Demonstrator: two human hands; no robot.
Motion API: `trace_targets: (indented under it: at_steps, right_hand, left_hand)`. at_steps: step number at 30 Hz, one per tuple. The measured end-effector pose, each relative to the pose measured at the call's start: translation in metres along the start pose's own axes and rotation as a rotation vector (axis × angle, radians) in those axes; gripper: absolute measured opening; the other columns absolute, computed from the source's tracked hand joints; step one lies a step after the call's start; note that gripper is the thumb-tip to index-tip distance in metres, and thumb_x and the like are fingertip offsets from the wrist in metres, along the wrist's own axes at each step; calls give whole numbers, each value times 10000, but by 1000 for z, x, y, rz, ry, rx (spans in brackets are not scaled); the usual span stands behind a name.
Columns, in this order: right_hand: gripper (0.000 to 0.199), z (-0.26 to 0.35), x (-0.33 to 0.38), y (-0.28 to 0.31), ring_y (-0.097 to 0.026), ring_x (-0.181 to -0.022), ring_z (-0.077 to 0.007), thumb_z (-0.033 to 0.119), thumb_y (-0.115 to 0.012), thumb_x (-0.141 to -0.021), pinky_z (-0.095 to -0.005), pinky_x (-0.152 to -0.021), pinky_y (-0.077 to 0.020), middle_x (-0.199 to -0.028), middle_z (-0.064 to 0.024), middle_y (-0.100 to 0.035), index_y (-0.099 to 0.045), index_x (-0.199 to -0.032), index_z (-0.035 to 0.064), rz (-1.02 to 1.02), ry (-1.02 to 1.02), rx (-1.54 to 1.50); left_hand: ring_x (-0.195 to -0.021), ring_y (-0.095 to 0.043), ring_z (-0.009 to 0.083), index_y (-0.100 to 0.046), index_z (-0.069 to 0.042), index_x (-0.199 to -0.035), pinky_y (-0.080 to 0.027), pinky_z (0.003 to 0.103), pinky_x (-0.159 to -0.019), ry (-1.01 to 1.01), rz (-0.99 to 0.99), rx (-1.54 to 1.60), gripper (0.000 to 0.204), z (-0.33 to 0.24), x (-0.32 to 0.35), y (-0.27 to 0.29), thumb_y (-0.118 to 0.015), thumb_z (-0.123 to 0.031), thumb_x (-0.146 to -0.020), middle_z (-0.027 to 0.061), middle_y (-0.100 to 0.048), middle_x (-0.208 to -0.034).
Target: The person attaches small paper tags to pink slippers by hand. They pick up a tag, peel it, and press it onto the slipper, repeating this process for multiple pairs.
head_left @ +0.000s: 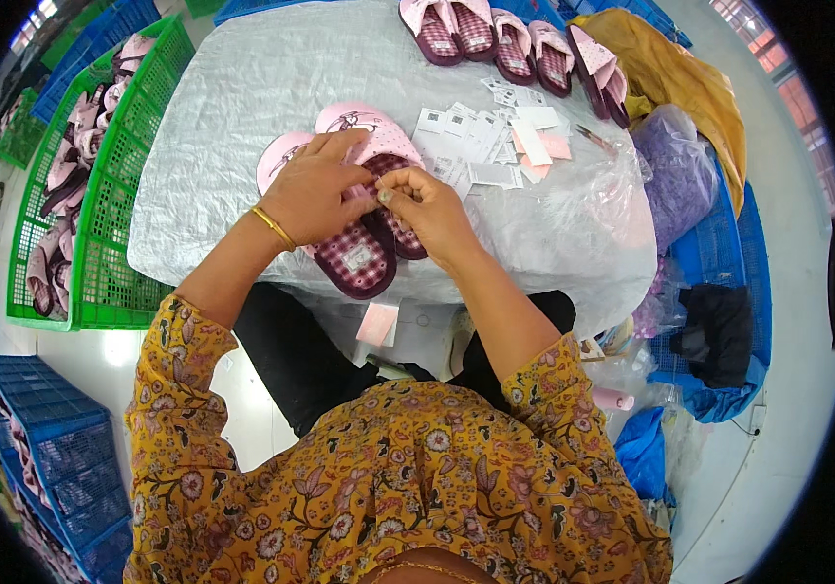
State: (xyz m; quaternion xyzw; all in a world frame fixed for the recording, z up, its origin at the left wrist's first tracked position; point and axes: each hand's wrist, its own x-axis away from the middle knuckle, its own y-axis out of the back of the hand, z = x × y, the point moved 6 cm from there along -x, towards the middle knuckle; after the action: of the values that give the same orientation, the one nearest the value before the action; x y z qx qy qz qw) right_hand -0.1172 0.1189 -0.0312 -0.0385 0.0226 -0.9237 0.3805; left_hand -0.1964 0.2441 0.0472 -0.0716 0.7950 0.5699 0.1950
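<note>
A pair of pink slippers lies on the covered table in front of me, toes pointing away. The nearer slipper shows a maroon checked insole with a pale label at the heel; the other slipper lies beside it, to the right. My left hand grips the pair from above, its fingers across the uppers and its thumb bent inward. Fingertips of my right hand are pinched together over the insoles, close to the left thumb. Whatever small thing lies between them is too hidden to make out.
Loose paper tags are spread right of the slippers. More finished-looking slippers line the table's far edge. A green crate of slippers stands left, blue crates below it. Purple plastic bags and a mustard cloth lie right.
</note>
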Motion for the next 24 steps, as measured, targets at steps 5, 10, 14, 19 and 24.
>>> trace_targets:
  at_steps: [5,10,14,19,24]
  right_hand:
    - [181,-1,-4,4,-611,-748,-115,115,-668,-868,-265,-700,-486,-852,-70,-686,-674,-1017,12,-26,59,293]
    - [279,10,-2,-2,-638,-734,-154,101,-708,-811,-297,-684,-496,-815,-84,-684,-651,-1074,29,-21,27,435]
    - [381,7,-7,-4,-648,-732,-165,65,-738,-758,-307,-671,-499,-799,-86,-682,-604,-1111,12,19,-6,424]
    - [396,11,-11,-7,-656,-744,-173,52,-751,-730,-304,-682,-501,-802,-91,-685,-594,-1089,-3,37,-57,462]
    - [374,12,-13,-8,-667,-763,-192,57,-758,-717,-313,-701,-507,-819,-92,-690,-604,-1054,9,21,-90,518]
  left_hand:
    - [-1138,-520,333,-718,-54,-830,-442,425,-962,73,-106,-69,117,14,3,-18,-682,-130,-748,121,-552,-1294]
    - [-1150,-515,338,-726,-61,-815,-430,412,-989,137,-118,111,111,21,8,-23,-647,-78,-739,128,-565,-1268]
    - [-1174,-510,329,-734,-76,-852,-429,395,-998,164,-129,247,147,36,14,-34,-642,-48,-741,123,-552,-1289]
    - [-1189,-506,322,-739,-81,-887,-428,387,-1002,198,-136,331,174,42,19,-39,-641,-34,-751,120,-541,-1307]
    - [-1187,-510,313,-742,-81,-893,-425,389,-1004,177,-143,343,183,40,18,-38,-640,-34,-749,118,-540,-1312]
